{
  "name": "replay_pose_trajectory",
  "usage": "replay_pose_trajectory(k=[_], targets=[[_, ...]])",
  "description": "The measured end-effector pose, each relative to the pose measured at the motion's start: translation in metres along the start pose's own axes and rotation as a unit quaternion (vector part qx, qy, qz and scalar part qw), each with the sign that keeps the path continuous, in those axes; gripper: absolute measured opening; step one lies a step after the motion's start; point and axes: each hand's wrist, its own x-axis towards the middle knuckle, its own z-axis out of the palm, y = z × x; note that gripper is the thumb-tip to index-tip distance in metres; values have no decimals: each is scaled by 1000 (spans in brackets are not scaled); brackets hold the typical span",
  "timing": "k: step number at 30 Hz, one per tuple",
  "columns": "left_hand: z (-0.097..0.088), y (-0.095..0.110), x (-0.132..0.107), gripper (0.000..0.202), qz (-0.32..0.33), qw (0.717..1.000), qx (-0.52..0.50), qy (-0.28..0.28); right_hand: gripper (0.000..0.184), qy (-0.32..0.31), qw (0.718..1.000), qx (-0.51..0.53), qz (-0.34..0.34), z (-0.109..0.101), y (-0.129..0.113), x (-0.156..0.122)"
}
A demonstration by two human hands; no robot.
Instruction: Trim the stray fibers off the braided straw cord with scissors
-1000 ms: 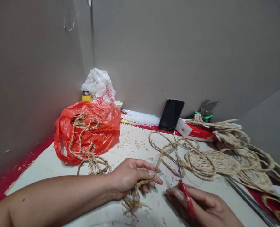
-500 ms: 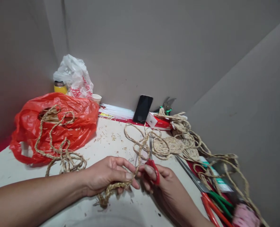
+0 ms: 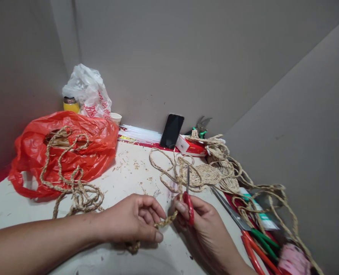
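My left hand (image 3: 135,219) is closed in a pinch on a braided straw rope (image 3: 169,218) low in the middle of the view. The rope runs up from my fingers to loose loops (image 3: 169,166) on the white table (image 3: 129,179). My right hand (image 3: 205,225) grips small red-handled scissors (image 3: 189,202), blades pointing up and away, right beside the rope. The two hands nearly touch. A frayed rope end sticks out under my left hand.
A red plastic bag (image 3: 69,152) with more braided rope (image 3: 72,187) lies at the left. Behind it stand a white bag (image 3: 87,93), a yellow jar (image 3: 71,105) and a cup (image 3: 116,117). A phone (image 3: 172,131), coiled straw mats (image 3: 206,175) and large shears (image 3: 249,233) lie at the right. Cardboard walls surround the table.
The camera swung right. My right hand with the scissors moved up to the rope beside my left hand, and my left fingers shifted their pinch along the rope.
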Motion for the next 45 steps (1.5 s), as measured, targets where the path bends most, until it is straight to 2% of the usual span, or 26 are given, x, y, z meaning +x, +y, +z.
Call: replay_pose_trajectory(k=[2,3,5,7,9,11,13,14,16,17,19,21,22,24,27,30,33,36,38,41,43,45], targets=[[2,0,-3,22,66,989,121,52,34,26,999,-7,-24,-2,3,1],[2,0,-4,18,110,972,192,73,33,36,999,-10,-35,-2,4,1],[2,-2,-7,18,200,916,336,89,33,53,997,-17,-53,-2,5,1],[0,-4,-10,21,258,849,455,79,32,64,995,-27,-67,-2,6,0],[-1,-5,-12,22,279,789,543,65,31,67,994,-43,-80,-3,6,-1],[-1,-6,-13,22,270,745,607,54,31,67,992,-63,-92,-3,6,-3],[0,-7,-13,23,248,720,646,47,31,69,989,-78,-102,-2,6,-4],[1,-7,-14,24,238,717,654,45,31,71,988,-82,-106,-2,5,-4],[3,-5,-16,23,218,733,643,51,32,76,987,-87,-111,-2,6,-4],[5,-3,-17,19,207,755,620,50,31,79,987,-88,-113,-3,6,-4],[8,2,-19,11,176,835,520,30,31,85,987,-82,-111,-4,8,-2],[11,8,-20,20,116,928,354,-15,30,85,989,-62,-103,-6,11,1],[12,10,-19,23,74,962,259,-37,29,83,990,-51,-98,-7,12,2],[13,10,-16,23,11,993,94,-75,29,82,991,-41,-93,-9,13,5],[11,1,-9,22,-5,997,-35,-73,32,92,988,-62,-107,-11,13,7],[9,-8,-3,20,4,998,-61,-34,33,76,988,-92,-100,-9,9,10],[7,-8,-1,20,9,997,-82,11,32,39,986,-139,-87,-7,2,11],[5,-1,1,24,9,994,-99,51,32,17,961,-234,-149,-9,-6,9],[2,4,1,24,23,991,-104,76,33,-14,918,-330,-220,-13,-9,6],[-1,7,2,25,52,987,-115,100,30,-63,814,-483,-315,-19,-9,2],[-3,7,3,25,64,984,-127,108,25,-65,748,-556,-357,-21,-7,1],[-4,5,5,25,75,981,-140,114,22,-53,704,-599,-377,-21,-5,0]])
